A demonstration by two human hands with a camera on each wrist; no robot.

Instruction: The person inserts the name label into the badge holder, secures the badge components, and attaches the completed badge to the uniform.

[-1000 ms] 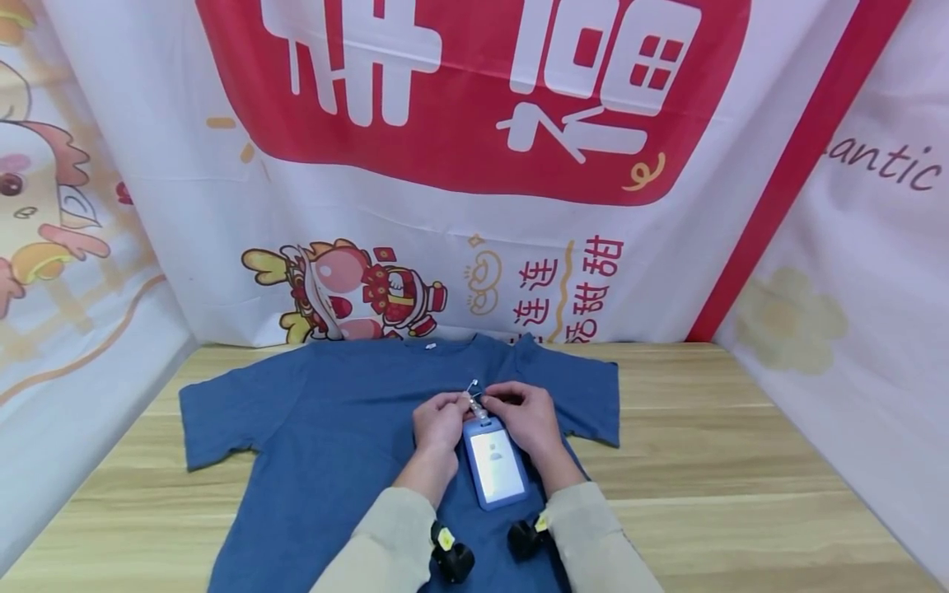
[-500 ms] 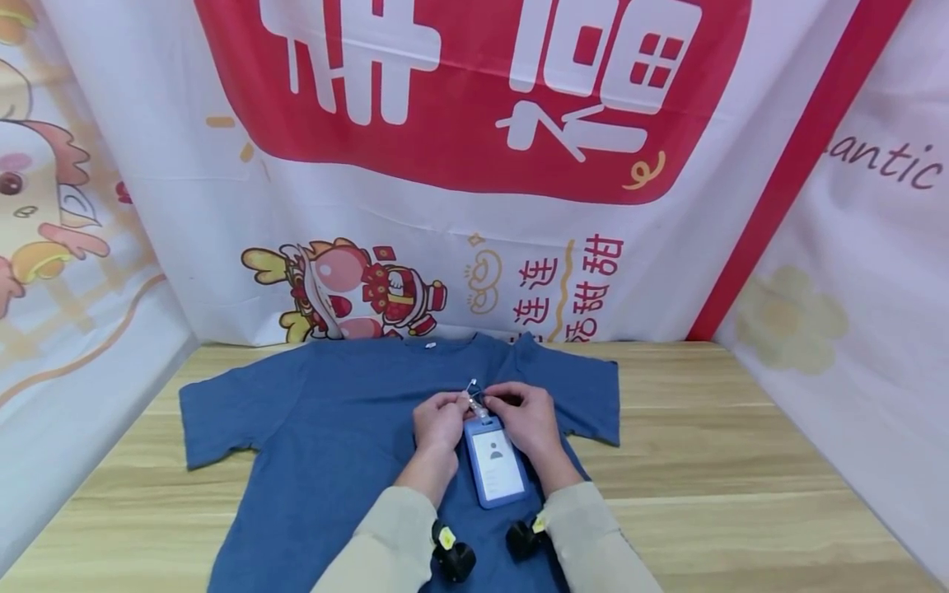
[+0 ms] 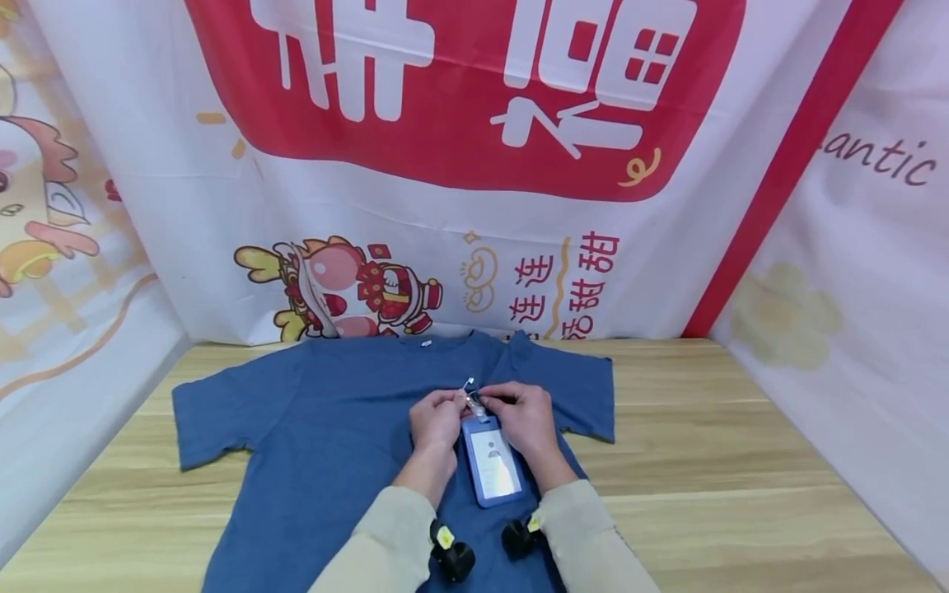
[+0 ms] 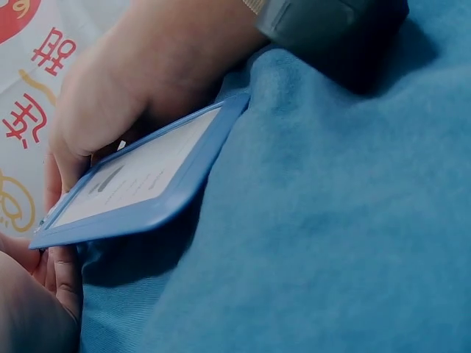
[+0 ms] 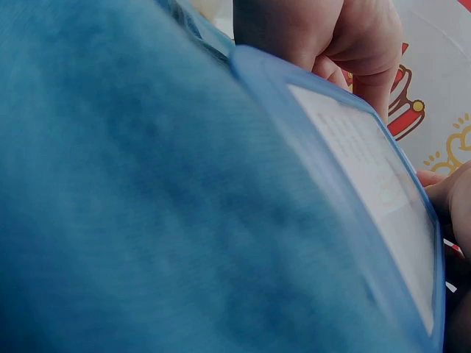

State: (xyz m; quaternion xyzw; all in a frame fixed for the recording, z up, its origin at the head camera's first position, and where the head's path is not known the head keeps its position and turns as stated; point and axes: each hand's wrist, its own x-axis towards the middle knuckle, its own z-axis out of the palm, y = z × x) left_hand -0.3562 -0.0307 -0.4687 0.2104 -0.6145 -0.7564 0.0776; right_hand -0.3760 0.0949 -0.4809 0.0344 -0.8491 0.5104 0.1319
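Note:
A blue badge holder (image 3: 492, 465) with a white card in its window hangs from a small metal clip (image 3: 471, 399) over the chest of a blue T-shirt (image 3: 348, 428). My left hand (image 3: 436, 422) pinches the clip from the left with thumb and forefinger. From the right, my right hand (image 3: 523, 416) pinches at the clip's other side, right against the shirt. A thin metal piece sticks up between the fingertips. In the left wrist view the holder (image 4: 188, 187) lies tilted, its lower end by the cloth. The holder's edge partly hides the fingers in both wrist views.
The shirt lies spread out on a wooden table (image 3: 689, 428), collar toward the back wall. A printed cloth backdrop (image 3: 415, 189) rises behind the table and along both sides. Black wrist cameras (image 3: 454, 562) sit at both cuffs, close over the shirt.
Both hands keep their grip at the clip and have barely moved. The glare on the card has shifted downward, and the whole head view has slid slightly.

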